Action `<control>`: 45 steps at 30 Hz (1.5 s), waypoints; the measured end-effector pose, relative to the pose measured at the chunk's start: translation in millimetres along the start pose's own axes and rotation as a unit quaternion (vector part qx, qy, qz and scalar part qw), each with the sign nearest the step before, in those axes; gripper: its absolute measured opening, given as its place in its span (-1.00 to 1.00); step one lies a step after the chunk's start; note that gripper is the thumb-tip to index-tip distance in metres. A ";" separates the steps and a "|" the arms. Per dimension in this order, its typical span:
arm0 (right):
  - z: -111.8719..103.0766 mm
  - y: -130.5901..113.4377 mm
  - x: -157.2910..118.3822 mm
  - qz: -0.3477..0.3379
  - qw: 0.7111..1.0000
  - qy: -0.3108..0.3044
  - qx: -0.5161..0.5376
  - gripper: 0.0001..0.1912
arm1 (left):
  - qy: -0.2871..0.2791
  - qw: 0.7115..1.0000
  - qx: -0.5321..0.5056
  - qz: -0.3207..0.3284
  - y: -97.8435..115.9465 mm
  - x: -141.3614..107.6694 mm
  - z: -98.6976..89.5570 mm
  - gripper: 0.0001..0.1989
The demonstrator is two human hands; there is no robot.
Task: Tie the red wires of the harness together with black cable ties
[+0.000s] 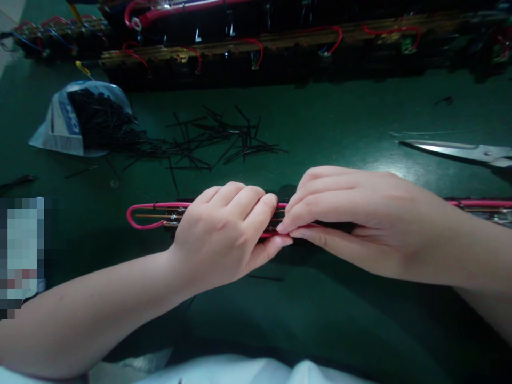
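Observation:
A long, narrow assembly with a pink-red wire [146, 206] along its edge lies across the green table, its looped wire end at the left. My left hand [226, 232] is wrapped over the middle of the assembly, its thumb along the near side. Just to the right, my right hand [360, 221] pinches at the near edge with thumb and forefinger, their tips close to my left thumb. Whatever is between those fingertips is too small to make out. Both hands hide much of the assembly's middle.
Black cable ties [236, 136] spill from a clear plastic bag [66, 120] at the left. Scissors [460, 152] lie at the right. Along the back of the green table [340, 117] stand long black assemblies [240, 58] with red wires.

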State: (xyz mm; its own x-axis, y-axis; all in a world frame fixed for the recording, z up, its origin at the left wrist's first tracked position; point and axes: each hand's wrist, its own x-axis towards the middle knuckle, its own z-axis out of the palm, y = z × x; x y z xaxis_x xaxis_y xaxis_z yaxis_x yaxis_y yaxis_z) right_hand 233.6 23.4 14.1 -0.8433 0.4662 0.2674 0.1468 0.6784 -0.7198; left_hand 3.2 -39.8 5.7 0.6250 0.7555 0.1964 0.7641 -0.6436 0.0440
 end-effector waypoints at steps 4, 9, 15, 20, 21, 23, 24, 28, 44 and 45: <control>1.2 2.0 -0.4 0.001 1.000 0.001 0.001 -0.82 | 0.004 1.000 0.005 0.004 0.7 -0.3 -0.1 -0.62; 2.0 0.9 0.9 0.002 1.000 -0.003 0.006 -0.82 | 0.005 1.000 0.010 0.005 0.3 0.3 0.6 -0.65; 2.6 -0.4 1.2 0.018 1.000 -0.009 0.010 -0.80 | 0.008 1.000 0.000 0.003 -0.7 0.6 0.2 -0.63; 1.6 -1.5 2.1 0.022 1.000 -0.013 0.011 -0.82 | 0.003 1.000 -0.002 0.002 -0.1 0.6 0.5 -0.60; 1.6 -1.8 2.4 0.021 1.000 -0.015 0.010 -0.81 | 0.003 1.000 -0.001 0.003 0.0 0.6 0.7 -0.60; 2.1 -2.2 2.8 0.021 1.000 -0.018 0.009 -0.80 | 0.006 1.000 0.002 0.005 -0.1 0.6 1.1 -0.60; 2.5 -2.2 2.7 0.021 1.000 -0.020 0.008 -0.80 | 0.007 1.000 0.003 0.005 -0.1 0.7 1.3 -0.60; 3.0 -1.7 1.7 0.021 1.000 -0.020 0.009 -0.82 | 0.006 1.000 0.006 0.008 -0.4 0.7 0.9 -0.63; 3.2 -0.7 1.4 0.026 0.999 -0.020 0.010 -0.81 | -0.003 1.000 -0.002 0.007 -0.2 0.3 0.5 -0.63; 3.1 -0.8 1.4 0.027 0.999 -0.021 0.010 -0.81 | -0.004 1.000 -0.003 0.007 -0.1 0.3 0.3 -0.63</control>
State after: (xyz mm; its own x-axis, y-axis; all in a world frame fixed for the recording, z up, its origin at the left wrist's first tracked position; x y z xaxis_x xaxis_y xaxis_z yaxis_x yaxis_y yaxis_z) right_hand 230.7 21.7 13.1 -0.8557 0.4767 0.2014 0.1822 0.6418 -0.7449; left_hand 3.3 -39.4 5.5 0.6362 0.7478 0.1899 0.7549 -0.6542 0.0474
